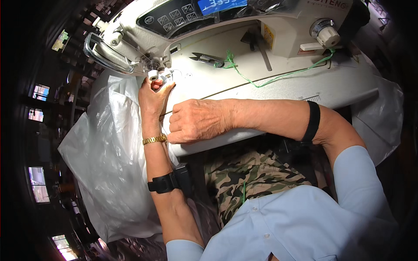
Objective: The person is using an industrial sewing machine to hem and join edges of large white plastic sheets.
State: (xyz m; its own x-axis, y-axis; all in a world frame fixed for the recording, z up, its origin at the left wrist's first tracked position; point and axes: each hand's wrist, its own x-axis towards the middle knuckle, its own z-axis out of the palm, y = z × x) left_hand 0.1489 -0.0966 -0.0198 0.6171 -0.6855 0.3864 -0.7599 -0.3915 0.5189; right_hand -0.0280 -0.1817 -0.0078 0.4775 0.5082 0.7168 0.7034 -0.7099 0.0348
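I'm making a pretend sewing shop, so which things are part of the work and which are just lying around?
Seems part of the work:
sewing machine
left hand, at the machine's stitching end
right hand, curled nearby; I can't tell whether it holds anything

Probably just lying about:
snips
green cord, running from the snips
crumpled plastic, at the left

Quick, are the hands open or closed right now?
Left hand: half-curled by the sewing machine; can't tell if holding anything.
Right hand: closed; can't tell if holding anything.
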